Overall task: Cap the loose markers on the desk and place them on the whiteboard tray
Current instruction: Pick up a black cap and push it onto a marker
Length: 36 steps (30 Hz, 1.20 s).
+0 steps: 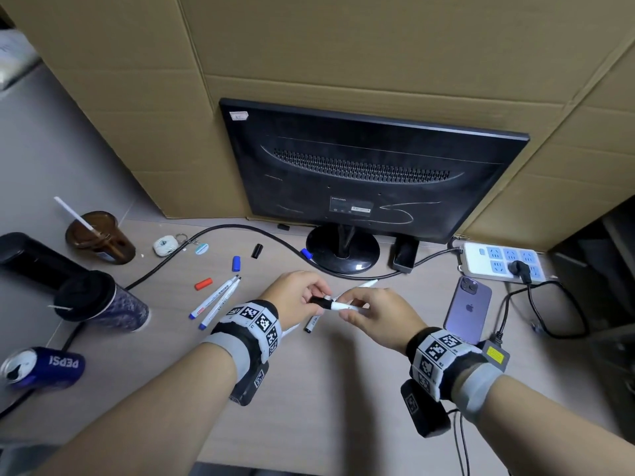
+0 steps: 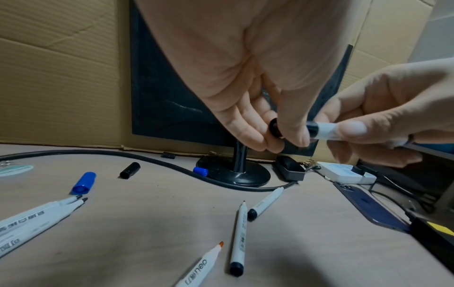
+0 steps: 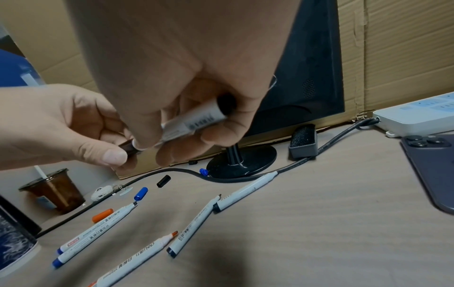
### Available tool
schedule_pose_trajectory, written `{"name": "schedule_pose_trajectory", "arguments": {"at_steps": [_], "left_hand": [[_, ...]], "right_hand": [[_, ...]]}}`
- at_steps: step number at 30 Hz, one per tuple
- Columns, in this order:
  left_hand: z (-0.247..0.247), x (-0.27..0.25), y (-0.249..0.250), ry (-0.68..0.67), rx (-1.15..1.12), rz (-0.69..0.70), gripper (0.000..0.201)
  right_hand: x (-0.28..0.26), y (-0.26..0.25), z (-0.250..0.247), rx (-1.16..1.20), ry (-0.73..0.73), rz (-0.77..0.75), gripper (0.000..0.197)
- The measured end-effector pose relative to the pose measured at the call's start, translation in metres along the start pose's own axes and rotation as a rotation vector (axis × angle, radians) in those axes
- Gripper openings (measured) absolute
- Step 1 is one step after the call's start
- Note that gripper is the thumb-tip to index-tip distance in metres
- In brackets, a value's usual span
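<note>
Above the desk's middle, my left hand (image 1: 319, 298) pinches a black cap (image 2: 275, 129). My right hand (image 1: 350, 310) grips a white marker (image 1: 343, 306) by its barrel, and the marker's front end meets the cap. Two uncapped blue markers (image 1: 216, 302) lie side by side at the left. An orange-tipped marker (image 2: 201, 264) and two black-ended markers (image 2: 239, 238) (image 2: 265, 202) lie under the hands. Loose caps are scattered: red (image 1: 203, 284), blue (image 1: 236, 263), black (image 1: 257, 251), and blue (image 1: 306, 253) by the monitor base. No whiteboard tray is in view.
A monitor (image 1: 371, 173) stands at the back before cardboard. A purple phone (image 1: 469, 309) and power strip (image 1: 498, 262) lie right. An iced drink (image 1: 99, 238), dark tumbler (image 1: 103, 300) and Pepsi can (image 1: 44, 367) sit left. A black cable (image 1: 206, 231) crosses the desk.
</note>
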<state>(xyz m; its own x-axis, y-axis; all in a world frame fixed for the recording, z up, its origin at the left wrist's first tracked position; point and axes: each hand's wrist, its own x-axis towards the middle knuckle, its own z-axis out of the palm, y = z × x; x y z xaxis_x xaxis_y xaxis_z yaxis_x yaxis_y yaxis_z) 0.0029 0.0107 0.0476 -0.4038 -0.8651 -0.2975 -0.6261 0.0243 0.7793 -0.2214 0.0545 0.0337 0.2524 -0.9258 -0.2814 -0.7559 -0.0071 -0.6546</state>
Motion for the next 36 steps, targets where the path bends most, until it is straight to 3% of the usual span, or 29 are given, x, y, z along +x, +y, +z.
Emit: {"name": "schedule_pose_trajectory", "arguments": {"at_steps": [2, 6, 10, 14, 18, 24, 29, 33, 36], "left_hand": [[0.000, 0.000, 0.002, -0.019, -0.062, 0.012, 0.039], [0.001, 0.000, 0.012, -0.066, -0.110, 0.087, 0.059], [0.005, 0.001, 0.021, -0.056, -0.155, 0.136, 0.077], [0.004, 0.004, 0.017, -0.117, -0.076, 0.120, 0.084], [0.000, 0.006, 0.001, -0.096, 0.066, 0.051, 0.069], [0.004, 0.008, -0.015, -0.034, 0.122, -0.015, 0.049], [0.012, 0.015, -0.027, 0.002, 0.220, -0.107, 0.027], [0.022, 0.020, -0.041, 0.005, 0.290, -0.179, 0.015], [0.030, 0.023, -0.050, 0.003, 0.305, -0.215, 0.011]], "right_hand": [[0.001, -0.006, -0.003, -0.026, -0.107, 0.047, 0.013], [-0.004, -0.025, -0.015, 0.117, -0.240, 0.269, 0.068], [-0.004, -0.028, -0.022, 0.129, -0.276, 0.375, 0.086], [0.001, -0.022, -0.027, 0.243, -0.103, 0.393, 0.069], [0.003, -0.010, -0.031, 0.466, 0.076, 0.396, 0.066], [0.000, 0.001, -0.030, 0.446, 0.098, 0.315, 0.065], [0.005, 0.020, -0.016, 0.481, 0.110, 0.391, 0.070], [0.009, 0.056, 0.011, 0.276, 0.092, 0.406, 0.026], [0.008, 0.076, 0.025, 0.090, 0.143, 0.446, 0.017]]}}
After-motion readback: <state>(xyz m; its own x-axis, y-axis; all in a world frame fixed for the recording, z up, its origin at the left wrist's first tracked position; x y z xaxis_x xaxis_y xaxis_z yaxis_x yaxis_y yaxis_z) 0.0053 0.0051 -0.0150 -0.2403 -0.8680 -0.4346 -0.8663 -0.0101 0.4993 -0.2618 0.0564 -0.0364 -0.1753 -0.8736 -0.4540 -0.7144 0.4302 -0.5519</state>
